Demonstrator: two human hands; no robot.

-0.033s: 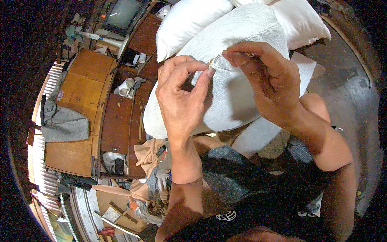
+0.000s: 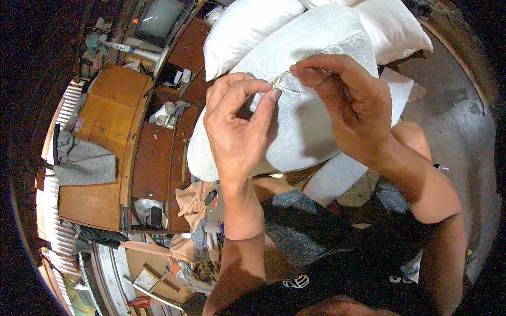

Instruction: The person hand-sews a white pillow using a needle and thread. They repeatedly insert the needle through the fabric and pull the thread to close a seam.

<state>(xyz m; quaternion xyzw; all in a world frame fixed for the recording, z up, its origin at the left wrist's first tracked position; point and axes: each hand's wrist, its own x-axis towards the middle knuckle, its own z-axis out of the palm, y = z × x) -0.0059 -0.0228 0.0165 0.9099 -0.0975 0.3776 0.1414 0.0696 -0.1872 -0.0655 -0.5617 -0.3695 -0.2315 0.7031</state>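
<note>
Thumb and forefinger of my left hand [image 2: 237,113] are pinched together on one end of a thin white cord [image 2: 298,91], beside a small yellowish bit. The cord loops across to my right hand [image 2: 358,102], whose fingers are closed on it; more cord shows above its fingers. Beneath both hands lies a large pale grey-white cushion [image 2: 311,126], its knitted-looking cover smooth and rounded. What exactly the fingertips press, a knot or a loop, is too small to make out.
White pillows [image 2: 250,34] are heaped behind the cushion. At the left stands a wooden cabinet [image 2: 105,105] with a grey cloth [image 2: 87,160] draped over it. Dark red-brown drawers [image 2: 152,166] and piled clothes [image 2: 197,203] are nearer me. Grey floor [image 2: 458,142] stretches off to the right.
</note>
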